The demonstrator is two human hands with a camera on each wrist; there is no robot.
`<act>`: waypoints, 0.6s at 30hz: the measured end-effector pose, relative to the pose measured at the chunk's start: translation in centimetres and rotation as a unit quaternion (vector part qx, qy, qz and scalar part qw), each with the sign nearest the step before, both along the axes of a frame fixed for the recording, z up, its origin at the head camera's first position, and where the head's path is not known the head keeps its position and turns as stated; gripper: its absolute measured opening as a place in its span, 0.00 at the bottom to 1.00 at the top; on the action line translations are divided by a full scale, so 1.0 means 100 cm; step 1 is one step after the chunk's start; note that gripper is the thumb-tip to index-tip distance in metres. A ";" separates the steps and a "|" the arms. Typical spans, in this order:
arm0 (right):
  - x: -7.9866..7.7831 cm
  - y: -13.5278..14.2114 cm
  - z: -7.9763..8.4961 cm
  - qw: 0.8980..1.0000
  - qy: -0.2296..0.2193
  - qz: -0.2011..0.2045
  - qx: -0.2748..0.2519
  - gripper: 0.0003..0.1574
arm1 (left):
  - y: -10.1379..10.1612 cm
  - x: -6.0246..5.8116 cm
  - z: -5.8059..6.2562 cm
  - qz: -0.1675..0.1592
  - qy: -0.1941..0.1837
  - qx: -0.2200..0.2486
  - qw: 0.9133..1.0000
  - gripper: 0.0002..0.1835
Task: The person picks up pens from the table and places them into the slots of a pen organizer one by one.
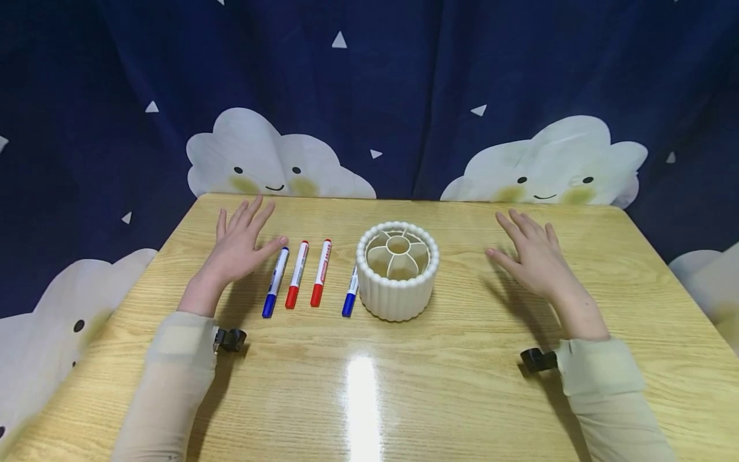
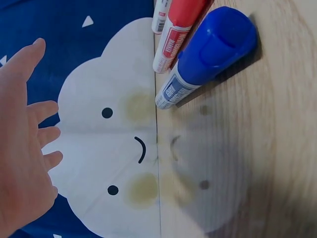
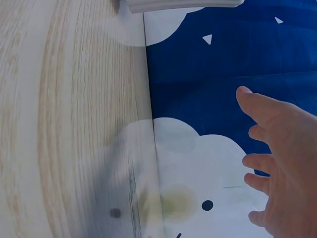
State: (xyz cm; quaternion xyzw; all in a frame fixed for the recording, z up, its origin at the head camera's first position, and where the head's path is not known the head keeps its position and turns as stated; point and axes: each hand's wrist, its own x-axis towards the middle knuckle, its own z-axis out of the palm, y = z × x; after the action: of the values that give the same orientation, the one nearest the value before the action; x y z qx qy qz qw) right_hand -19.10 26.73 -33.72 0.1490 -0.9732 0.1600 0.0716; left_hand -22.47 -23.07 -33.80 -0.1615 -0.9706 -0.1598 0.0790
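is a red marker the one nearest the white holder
No, a blue marker lies nearest the white holder, with both red markers farther away.

The white holder [image 1: 397, 298] is showing smooth plastic, its fluted wall and beaded rim carrying a soft sheen. Left of the holder, the markers [image 1: 321, 273] are looking like smooth plastic, barrels and caps alike. All around the holder, the bench [image 1: 456, 398] is displaying fine wood grain under a glossy finish, reflecting a bright streak in front of the holder. Behind the holder, the curtain [image 1: 404, 77] is hanging as matt, softly folded cloth.
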 end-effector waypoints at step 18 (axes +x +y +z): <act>-0.003 -0.014 -0.005 0.996 -0.017 0.034 -0.086 0.44 | 0.002 0.001 -0.004 0.005 -0.033 0.058 0.998 0.39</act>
State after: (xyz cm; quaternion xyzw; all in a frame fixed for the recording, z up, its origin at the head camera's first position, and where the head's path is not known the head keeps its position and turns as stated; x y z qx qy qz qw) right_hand -19.41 25.30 -34.20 0.1726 -0.9512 0.2479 0.0625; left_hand -22.35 -22.87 -34.19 -0.1465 -0.9625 -0.2211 0.0567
